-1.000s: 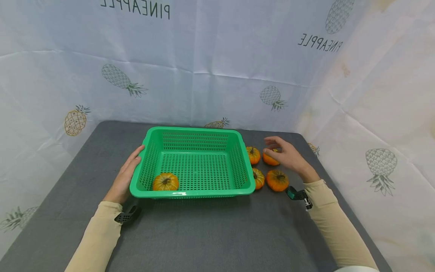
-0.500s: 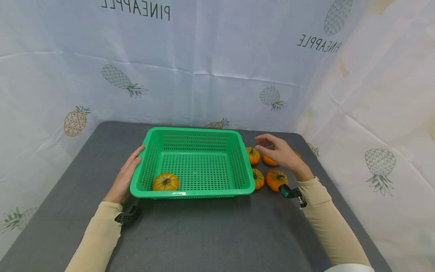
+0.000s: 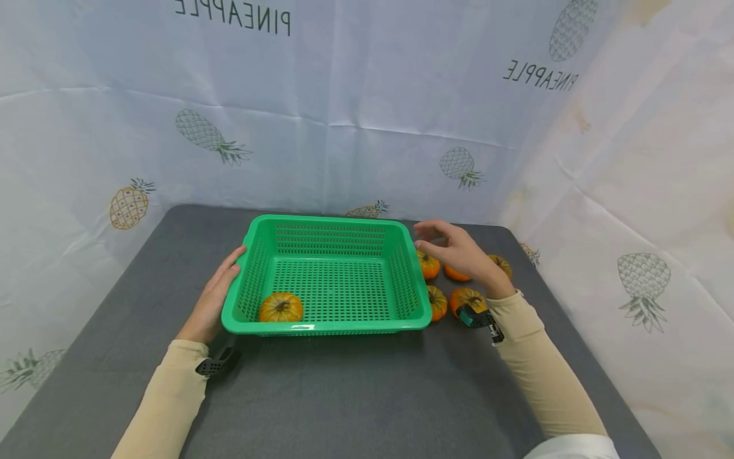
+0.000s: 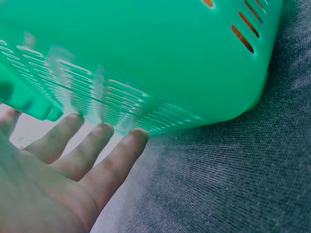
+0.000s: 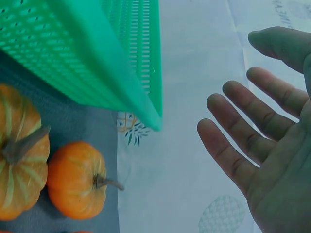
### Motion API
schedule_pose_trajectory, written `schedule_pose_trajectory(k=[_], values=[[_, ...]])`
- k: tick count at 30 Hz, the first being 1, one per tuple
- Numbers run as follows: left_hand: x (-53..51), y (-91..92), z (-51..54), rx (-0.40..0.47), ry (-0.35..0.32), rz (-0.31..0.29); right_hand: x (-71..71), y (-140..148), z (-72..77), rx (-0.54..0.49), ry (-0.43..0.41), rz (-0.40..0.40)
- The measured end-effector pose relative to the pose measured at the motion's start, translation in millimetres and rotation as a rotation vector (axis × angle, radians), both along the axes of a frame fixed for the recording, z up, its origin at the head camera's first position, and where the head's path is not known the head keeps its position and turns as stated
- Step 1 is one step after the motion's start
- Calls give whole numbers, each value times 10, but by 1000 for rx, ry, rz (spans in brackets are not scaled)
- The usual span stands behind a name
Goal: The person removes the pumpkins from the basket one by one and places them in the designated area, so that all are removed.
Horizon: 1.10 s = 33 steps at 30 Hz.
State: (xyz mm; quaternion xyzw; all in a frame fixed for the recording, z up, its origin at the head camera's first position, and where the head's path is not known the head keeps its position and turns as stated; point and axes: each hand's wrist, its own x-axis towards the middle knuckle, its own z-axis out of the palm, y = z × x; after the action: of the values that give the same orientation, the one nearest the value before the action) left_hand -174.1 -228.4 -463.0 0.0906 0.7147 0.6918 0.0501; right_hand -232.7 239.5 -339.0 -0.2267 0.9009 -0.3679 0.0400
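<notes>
A green plastic basket [image 3: 327, 327] with slotted walls sits on the dark table. One small orange pumpkin [image 3: 281, 307] lies inside at its front left corner. My left hand [image 3: 212, 303] rests against the basket's left side; in the left wrist view its fingertips [image 4: 138, 136] touch the slotted wall below the rim. Beyond the basket's right end, my right hand [image 3: 455, 255] hovers with spread, slightly bent fingers and holds nothing. Under and around it are several pumpkins, among them a back one [image 3: 427, 264], a front one [image 3: 437, 303] and one beyond the wrist [image 3: 503, 264].
The grey tabletop [image 3: 344, 395] extends in front of the basket. A white cloth [image 3: 367, 172] printed with pineapples hangs behind and along the sides. Black straps [image 3: 215, 363] with small devices are on both wrists.
My right hand has moved left, from above the right-hand pumpkins to beside the basket's right rim, uncovering a pumpkin at far right. The left hand and basket stay put.
</notes>
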Motion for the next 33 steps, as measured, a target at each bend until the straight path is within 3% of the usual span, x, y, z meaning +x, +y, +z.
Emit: schedule_pose_trajectory(k=[10, 33], values=[[-4, -7, -5, -9, 0, 6, -35, -210, 38, -33, -40, 52], [16, 22, 11, -33, -27, 25, -162, -685, 71, -88, -23, 196]])
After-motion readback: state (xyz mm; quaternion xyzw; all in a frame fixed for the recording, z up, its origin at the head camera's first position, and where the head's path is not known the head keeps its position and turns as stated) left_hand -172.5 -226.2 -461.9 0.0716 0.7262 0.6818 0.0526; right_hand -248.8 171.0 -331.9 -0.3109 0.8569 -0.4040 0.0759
